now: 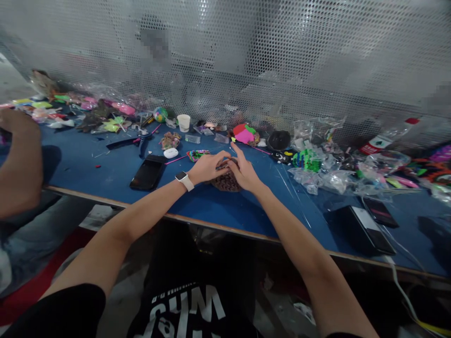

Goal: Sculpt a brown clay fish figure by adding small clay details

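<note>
A brown, knobbly piece that looks knitted or braided (227,182) is between my hands, over the blue table. My left hand (208,168), with a white watch (184,180) on its wrist, curls over the piece's left and top side. From the right, my right hand (246,174) closes on the same piece, its index finger pointing up and away. The fingertips meet near the top, so what they pinch there is hidden. Just beyond my left hand lies a multicoloured woven strip (198,155). A thin pink stick (176,160) lies left of that strip.
A black phone (148,172) and a white oval case (171,153) lie to the left. A paper cup (183,123) stands behind. Plastic-wrapped bits (317,176) and a bottle (384,138) crowd the right. A person's arm (21,159) rests far left. Perforated metal (225,56) backs the table.
</note>
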The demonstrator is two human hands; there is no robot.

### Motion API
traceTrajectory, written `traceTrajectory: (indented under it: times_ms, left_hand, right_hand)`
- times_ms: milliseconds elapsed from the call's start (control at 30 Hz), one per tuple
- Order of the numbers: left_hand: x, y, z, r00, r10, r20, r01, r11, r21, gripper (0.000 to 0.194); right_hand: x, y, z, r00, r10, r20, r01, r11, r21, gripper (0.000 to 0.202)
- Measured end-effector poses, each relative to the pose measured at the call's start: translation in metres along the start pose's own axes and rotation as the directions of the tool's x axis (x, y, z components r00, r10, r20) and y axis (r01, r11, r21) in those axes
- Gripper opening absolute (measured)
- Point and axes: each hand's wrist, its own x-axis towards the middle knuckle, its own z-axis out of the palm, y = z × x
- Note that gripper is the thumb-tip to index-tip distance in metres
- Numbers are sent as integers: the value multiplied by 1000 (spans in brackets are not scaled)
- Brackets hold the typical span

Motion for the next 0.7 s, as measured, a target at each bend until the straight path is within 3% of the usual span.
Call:
traceTrajectory:
  times_ms: [333, 500, 700]
  left_hand:
    - [-1, -1, 4, 1000, 22, 9, -23, 998, 60, 32]
    - [-1, -7, 6, 998, 28, -53, -25, 998, 59, 31]
    - [-1, -10, 7, 997, 40, -60, -38, 999, 38, 30]
  right_hand:
    - [0, 0, 7, 998, -42, 37, 42, 999, -13, 76]
    - [1, 3, 3, 994, -93, -62, 92, 996, -11, 64]
    - [4, 3, 1, 985, -44, -166, 48, 999, 19, 58]
